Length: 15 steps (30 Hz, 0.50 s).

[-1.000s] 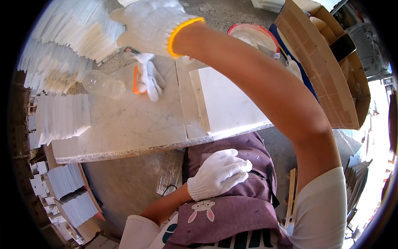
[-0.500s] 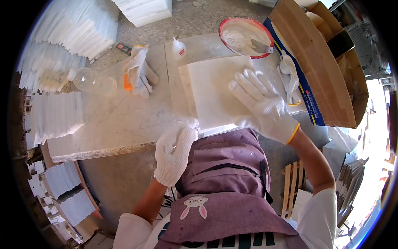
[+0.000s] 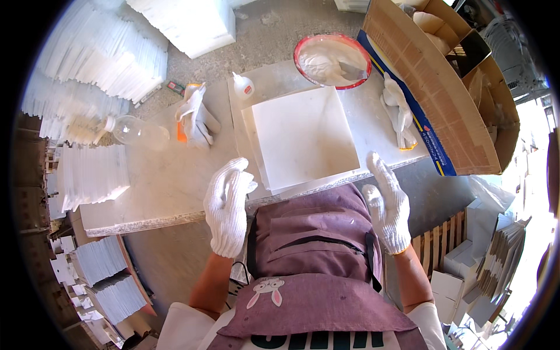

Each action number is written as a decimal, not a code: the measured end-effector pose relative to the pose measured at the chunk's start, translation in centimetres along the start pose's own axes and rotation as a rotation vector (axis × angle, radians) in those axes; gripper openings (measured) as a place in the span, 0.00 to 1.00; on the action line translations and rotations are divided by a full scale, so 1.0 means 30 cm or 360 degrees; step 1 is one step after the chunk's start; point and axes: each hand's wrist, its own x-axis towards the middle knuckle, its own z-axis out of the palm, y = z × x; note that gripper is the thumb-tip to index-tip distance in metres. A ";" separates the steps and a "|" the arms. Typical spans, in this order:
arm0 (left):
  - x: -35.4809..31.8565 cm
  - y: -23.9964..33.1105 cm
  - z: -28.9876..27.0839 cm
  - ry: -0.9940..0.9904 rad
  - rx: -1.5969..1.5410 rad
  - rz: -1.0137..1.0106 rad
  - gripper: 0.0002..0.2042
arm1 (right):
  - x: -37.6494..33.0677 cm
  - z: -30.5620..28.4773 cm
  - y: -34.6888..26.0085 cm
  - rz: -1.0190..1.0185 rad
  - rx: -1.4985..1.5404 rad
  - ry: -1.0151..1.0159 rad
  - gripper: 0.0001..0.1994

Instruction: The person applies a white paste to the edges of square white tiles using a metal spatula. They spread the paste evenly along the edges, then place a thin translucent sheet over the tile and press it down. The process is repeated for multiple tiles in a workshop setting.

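White square tiles (image 3: 306, 137) lie stacked slightly askew near the front edge of a pale marble-look table (image 3: 169, 192). A faint grey smudge shows on the top one. My left hand (image 3: 226, 204), in a white knit glove, is raised beside the stack's front left corner. Its fingers are loosely bent, with the thumb apart and nothing seen in them. On the other side, my right hand (image 3: 386, 201), gloved alike, hovers off the front right corner. Thumb and fingers are spread, holding nothing.
Behind the tiles are a small white squeeze bottle (image 3: 243, 86) and a red-rimmed basin (image 3: 297, 58) of white paste with a scraper (image 3: 352, 71). Loose gloves (image 3: 198, 119), a clear plastic bottle (image 3: 137, 131) and tile stacks (image 3: 93, 172) stand left; a cardboard box (image 3: 440, 87) right.
My right hand has lifted off the top tile and drawn back toward me, to the right. My left hand has come away from the stack's front left corner and turned more upright.
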 end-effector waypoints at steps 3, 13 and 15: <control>0.031 -0.002 0.000 -0.0064 0.0111 0.0020 0.15 | 0.016 0.053 -0.008 0.0061 0.0232 -0.0016 0.22; 0.128 0.011 0.015 -0.0373 0.0306 -0.0343 0.28 | -0.002 0.126 -0.064 -0.0178 0.0014 0.0233 0.24; 0.162 -0.013 0.002 -0.0485 0.0124 -0.0419 0.27 | -0.009 0.125 -0.078 -0.0202 -0.0016 0.0201 0.24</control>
